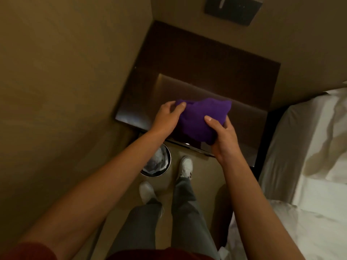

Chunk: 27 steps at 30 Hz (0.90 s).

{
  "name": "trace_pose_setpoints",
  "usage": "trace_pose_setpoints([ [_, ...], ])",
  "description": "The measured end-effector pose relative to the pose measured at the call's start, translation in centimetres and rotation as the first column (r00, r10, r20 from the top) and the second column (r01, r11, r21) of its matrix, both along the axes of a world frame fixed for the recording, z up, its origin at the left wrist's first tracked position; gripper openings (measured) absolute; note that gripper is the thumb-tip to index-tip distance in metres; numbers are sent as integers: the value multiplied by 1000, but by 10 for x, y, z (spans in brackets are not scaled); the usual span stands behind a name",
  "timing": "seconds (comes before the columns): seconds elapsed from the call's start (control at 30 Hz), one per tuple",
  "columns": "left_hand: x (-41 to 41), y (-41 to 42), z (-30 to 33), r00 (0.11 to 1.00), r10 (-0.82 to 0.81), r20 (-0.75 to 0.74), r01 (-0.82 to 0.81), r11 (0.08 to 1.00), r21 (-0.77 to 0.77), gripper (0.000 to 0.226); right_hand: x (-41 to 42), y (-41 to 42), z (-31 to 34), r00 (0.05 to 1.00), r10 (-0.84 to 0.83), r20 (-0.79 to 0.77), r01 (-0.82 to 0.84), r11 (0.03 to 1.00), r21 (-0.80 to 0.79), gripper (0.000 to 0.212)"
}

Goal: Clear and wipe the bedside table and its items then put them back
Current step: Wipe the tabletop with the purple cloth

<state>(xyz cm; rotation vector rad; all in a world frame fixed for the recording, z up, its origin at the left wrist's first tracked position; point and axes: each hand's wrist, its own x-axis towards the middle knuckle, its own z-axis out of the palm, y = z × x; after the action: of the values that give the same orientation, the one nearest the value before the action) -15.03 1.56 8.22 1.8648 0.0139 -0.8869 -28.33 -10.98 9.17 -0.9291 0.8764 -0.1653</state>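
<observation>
A dark brown bedside table [197, 72] stands in the corner of the room, its glossy top bare of items. A bunched purple cloth [201, 119] sits over the table's front edge. My left hand [167, 117] grips the cloth's left end, thumb on top. My right hand [223, 136] holds the cloth's lower right part from underneath and the side. Both hands are above the front part of the tabletop.
A round waste bin [156, 162] with a white liner stands on the floor under the table's front left. A bed with white sheets [309, 156] runs along the right. A dark wall panel [232, 10] hangs above the table. My feet in white shoes [185, 167] stand before it.
</observation>
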Motion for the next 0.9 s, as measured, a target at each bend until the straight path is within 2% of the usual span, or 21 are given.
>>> trace_pose_setpoints([
  [0.1,2,-35,7,976,-141,-166,133,990,-55,61,-8,-30,-3,1000,11,-9,-11,1000,-18,64],
  [0.17,1,-56,7,920,-278,-278,254,960,-118,54,-13,-49,-4,1000,-11,-17,10,1000,-19,69],
  [0.23,-3,-79,4,878,-392,-276,358,919,-167,49,-20,-68,-4,999,-46,-28,45,998,-32,70],
  [0.3,-5,-102,2,868,-428,-253,394,903,-173,46,-29,-86,-4,996,-78,-30,78,997,-29,72],
  [0.37,-6,-126,0,890,-414,-192,387,908,-162,37,-39,-100,-5,991,-126,-33,127,992,7,71],
  [0.47,-8,-161,-1,915,-389,-108,370,915,-159,22,-55,-118,-8,975,-217,-50,220,971,91,59],
  [0.57,-15,-192,1,926,-367,-92,342,916,-210,15,-70,-130,-12,951,-301,-78,310,938,158,61],
  [0.77,-50,-228,8,925,-275,-262,173,919,-353,24,-94,-127,-12,933,-357,-37,345,865,365,57],
  [0.9,-79,-236,8,900,-126,-417,-33,935,-353,39,-110,-118,-6,866,-499,19,443,785,433,71],
])
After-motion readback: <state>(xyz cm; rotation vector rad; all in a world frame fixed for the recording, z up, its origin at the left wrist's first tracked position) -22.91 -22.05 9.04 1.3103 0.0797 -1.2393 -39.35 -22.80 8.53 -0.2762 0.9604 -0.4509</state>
